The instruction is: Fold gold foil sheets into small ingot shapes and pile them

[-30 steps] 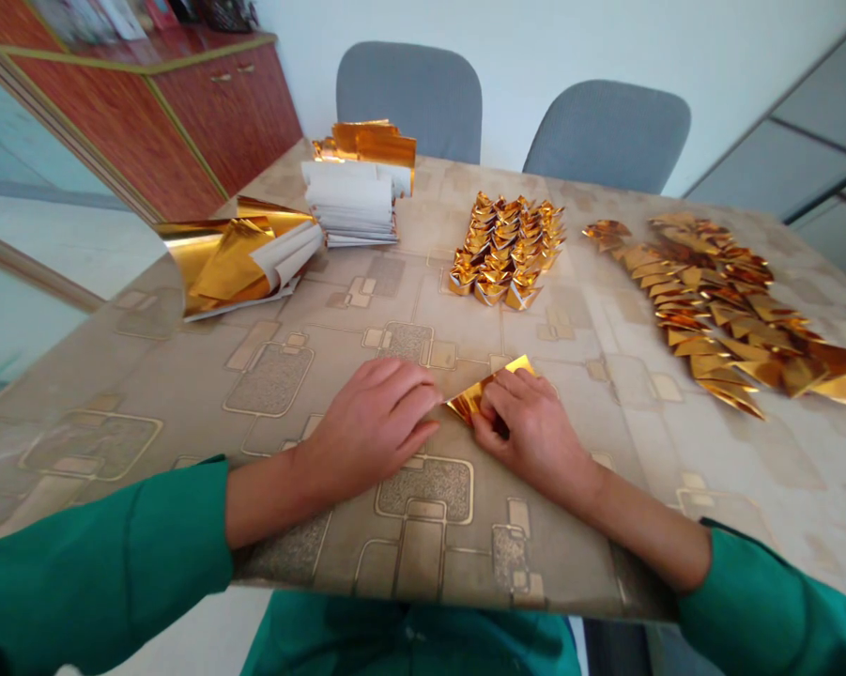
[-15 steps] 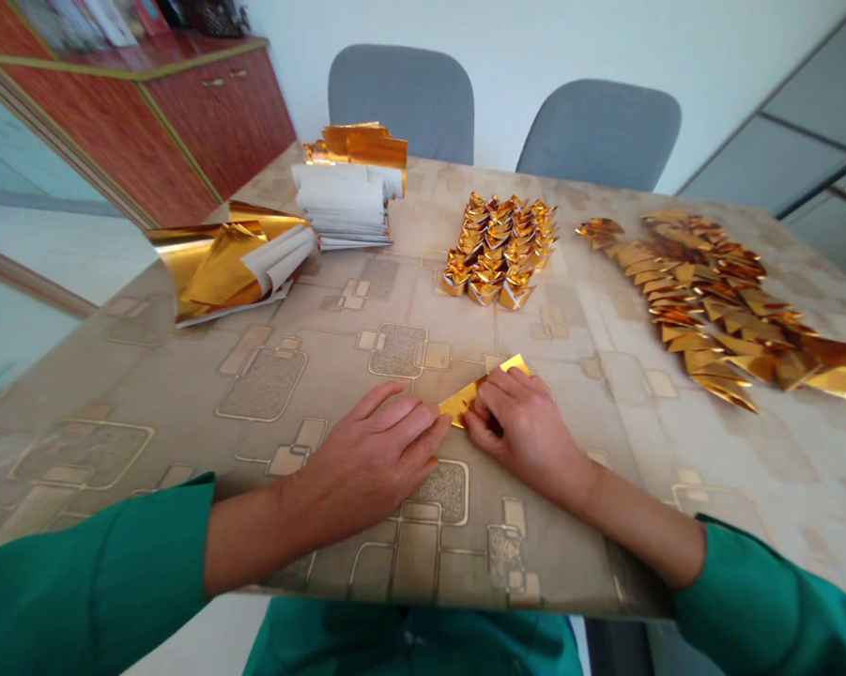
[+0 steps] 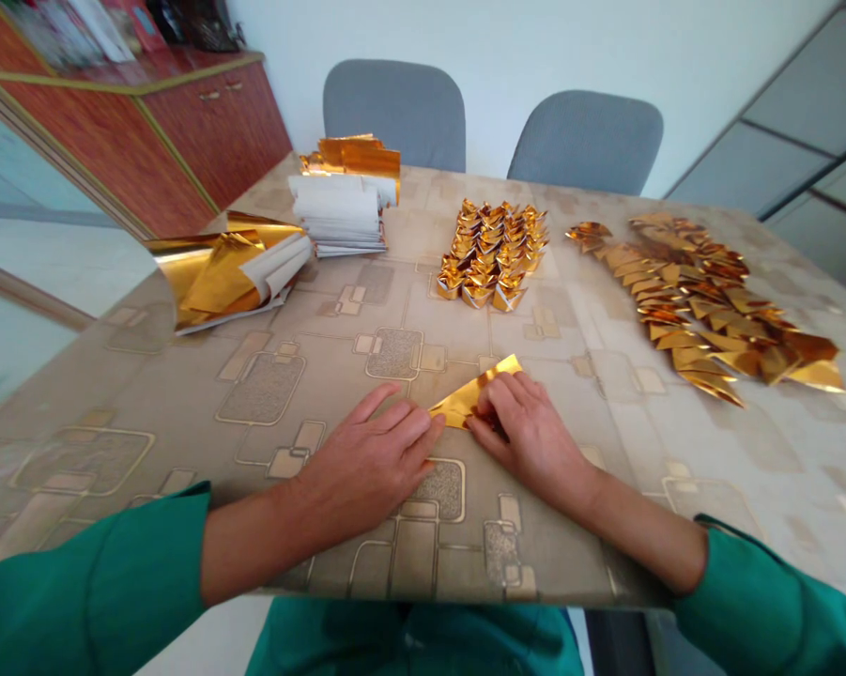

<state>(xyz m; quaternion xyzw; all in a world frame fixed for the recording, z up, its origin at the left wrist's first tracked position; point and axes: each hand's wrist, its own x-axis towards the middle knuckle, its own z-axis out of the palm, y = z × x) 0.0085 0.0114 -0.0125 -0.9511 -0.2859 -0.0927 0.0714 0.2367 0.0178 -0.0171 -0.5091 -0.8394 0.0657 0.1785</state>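
Observation:
A folded piece of gold foil paper (image 3: 469,395) lies on the table (image 3: 183,394) in front of me. My right hand (image 3: 528,437) presses down on its right part with bent fingers pinching its edge. My left hand (image 3: 370,460) lies flat on the table, fingers stretched out, fingertips touching the paper's left tip.
Behind the hands stand a cluster of folded gold ingots (image 3: 493,253) and, at the right, a long row of folded gold pieces (image 3: 704,305). Stacks of foil sheets (image 3: 342,202) and loose gold sheets (image 3: 229,268) lie at the back left. Two grey chairs (image 3: 394,113) face me.
My left hand has slid back and flattened, its fingers stretching out toward the paper's left tip. The right hand stays pressed on the gold paper.

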